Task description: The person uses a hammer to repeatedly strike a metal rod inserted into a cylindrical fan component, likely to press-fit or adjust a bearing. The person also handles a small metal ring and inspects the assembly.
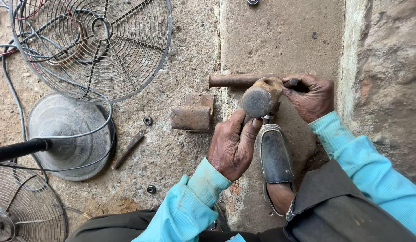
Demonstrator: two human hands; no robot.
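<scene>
The left hand is clamped around the handle of a rusty hammer, its head poised just above a rusty steel rod. The right hand grips that rod's far end, apparently steadying it on the concrete step. A rusty metal block lies just below the rod.

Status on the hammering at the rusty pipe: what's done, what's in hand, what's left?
Done: the fan guard is off and lies on the ground beside the round base.
In hand: the left hand grips a hammer by its handle, head over the rusty pipe; the right hand steadies a small part there.
Left: bearings and a metal block lie loose nearby.
</scene>
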